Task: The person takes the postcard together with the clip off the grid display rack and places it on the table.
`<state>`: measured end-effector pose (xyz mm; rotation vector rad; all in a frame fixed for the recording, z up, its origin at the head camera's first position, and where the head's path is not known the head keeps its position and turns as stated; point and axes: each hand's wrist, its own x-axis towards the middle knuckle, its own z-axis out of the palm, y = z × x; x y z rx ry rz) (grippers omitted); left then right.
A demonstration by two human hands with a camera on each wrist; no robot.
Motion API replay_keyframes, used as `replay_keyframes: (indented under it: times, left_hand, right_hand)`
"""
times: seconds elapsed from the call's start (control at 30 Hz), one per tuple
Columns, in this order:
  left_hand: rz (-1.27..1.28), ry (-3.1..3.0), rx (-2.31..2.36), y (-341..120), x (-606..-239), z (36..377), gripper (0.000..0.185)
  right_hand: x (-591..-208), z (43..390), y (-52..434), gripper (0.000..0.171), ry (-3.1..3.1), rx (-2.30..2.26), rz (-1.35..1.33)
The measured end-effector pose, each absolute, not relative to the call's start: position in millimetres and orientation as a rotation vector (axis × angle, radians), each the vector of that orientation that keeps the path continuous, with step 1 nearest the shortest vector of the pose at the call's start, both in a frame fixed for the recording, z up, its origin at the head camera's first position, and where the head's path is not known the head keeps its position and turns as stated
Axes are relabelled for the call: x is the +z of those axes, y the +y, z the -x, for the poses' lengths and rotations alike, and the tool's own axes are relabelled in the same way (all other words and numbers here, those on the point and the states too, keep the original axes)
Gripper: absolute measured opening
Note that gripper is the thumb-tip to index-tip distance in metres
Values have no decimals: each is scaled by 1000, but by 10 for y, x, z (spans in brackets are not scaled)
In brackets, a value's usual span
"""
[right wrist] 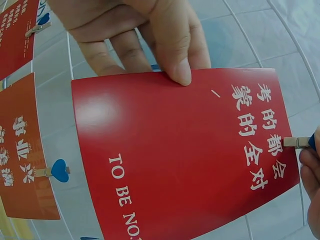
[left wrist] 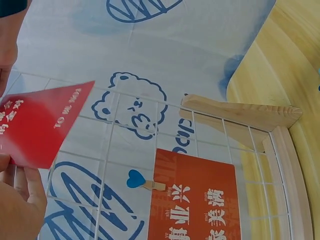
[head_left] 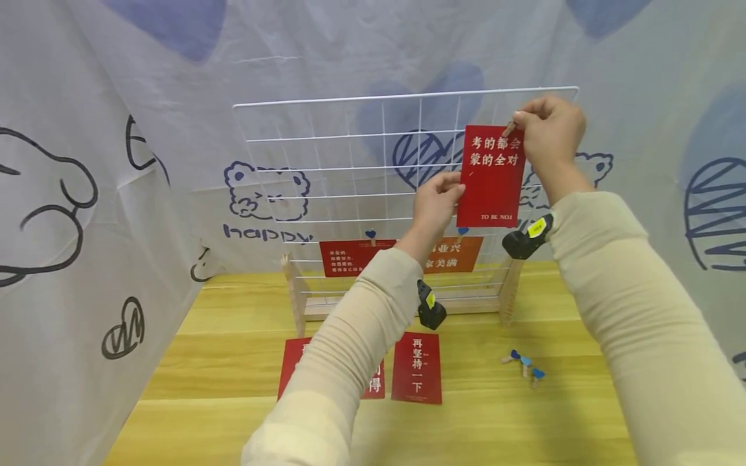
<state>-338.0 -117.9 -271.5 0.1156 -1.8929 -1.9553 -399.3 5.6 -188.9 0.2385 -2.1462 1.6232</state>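
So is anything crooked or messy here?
A little. The red card being clipped to the white grid hangs slightly tilted, held by the left hand and right hand. Spare clips lie scattered on the table.

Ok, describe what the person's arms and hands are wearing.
Both arms wear long cream ribbed sleeves reaching the wrists. The left hand and right hand are bare, without gloves. A small black camera with a yellow sticker is strapped at each wrist: left, right.
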Motion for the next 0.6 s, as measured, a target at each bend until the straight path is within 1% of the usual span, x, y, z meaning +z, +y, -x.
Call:
replay_keyframes:
  times: [0.1, 0.6]
  left_hand:
    - [-131, -1915, -1915, -1175, -2694, 3368, 15]
    - [-168, -1968, -1879, -1192, -2704, 3332, 15]
  right_hand:
    - [-1898, 3988, 49, 15, -2121, 1606, -242]
    - [-1837, 3976, 83, 12, -2172, 1583, -250]
